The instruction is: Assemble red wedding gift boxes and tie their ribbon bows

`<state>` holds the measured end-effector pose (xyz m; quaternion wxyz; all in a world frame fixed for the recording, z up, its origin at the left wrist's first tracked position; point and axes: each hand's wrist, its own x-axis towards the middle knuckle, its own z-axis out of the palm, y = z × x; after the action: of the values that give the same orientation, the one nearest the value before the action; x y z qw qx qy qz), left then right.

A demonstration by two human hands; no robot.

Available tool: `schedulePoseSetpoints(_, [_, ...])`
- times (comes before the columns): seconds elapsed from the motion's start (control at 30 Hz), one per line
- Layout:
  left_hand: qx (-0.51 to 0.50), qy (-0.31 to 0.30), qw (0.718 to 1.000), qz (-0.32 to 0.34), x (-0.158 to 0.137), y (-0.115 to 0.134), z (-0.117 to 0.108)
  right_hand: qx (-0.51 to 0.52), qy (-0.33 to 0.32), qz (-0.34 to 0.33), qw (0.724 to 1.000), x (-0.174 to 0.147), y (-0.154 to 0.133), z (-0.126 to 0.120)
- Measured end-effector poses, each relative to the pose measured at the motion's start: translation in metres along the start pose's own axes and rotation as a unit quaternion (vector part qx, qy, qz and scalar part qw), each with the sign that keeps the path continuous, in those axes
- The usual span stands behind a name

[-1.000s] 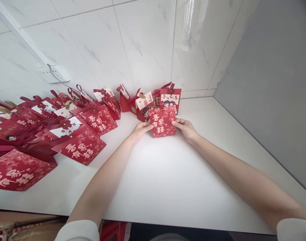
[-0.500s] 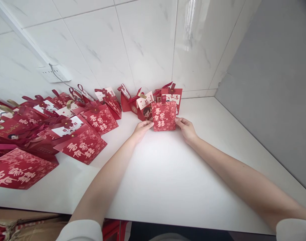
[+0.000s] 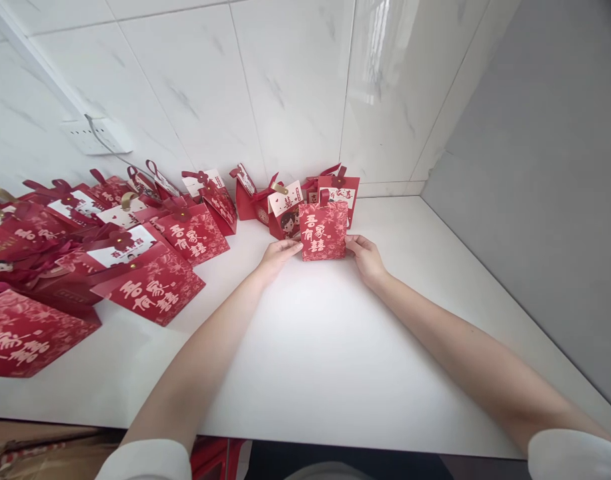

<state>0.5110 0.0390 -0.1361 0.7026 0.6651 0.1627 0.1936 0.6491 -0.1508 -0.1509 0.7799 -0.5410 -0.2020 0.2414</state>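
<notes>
A red gift box with pale Chinese characters and a ribbon loop on top stands upright on the white table. At its lower left edge, my left hand pinches it between thumb and fingers. My right hand grips the lower right edge the same way. Directly behind it is another red box with a flower tag, partly covered. Just left of the held box stands a box with a white flap and a cartoon figure.
Many similar red gift boxes crowd the table's left side. White marbled tiles rise behind, with a wall socket and cable at the left. A grey panel bounds the right side. Below the front edge is a red stool-like object.
The whole view has shifted slightly, so everything appears a little further left. Both hands stay on the same gift box, which keeps its place among its neighbours.
</notes>
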Motion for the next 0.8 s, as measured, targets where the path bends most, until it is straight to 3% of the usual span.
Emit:
schedulePoseSetpoints(0.53, [-0.019,-0.016,0.999,0.026,0.0026,-0.0034,0.0030,-0.006,0.003,-0.009,1.000,-0.0023,-0.0013,0.0013])
schedulePoseSetpoints(0.8, [-0.011,-0.034,0.999,0.000,-0.0003,0.0015,0.0007,0.032,-0.006,-0.007,0.999,-0.0017,-0.0006,-0.0001])
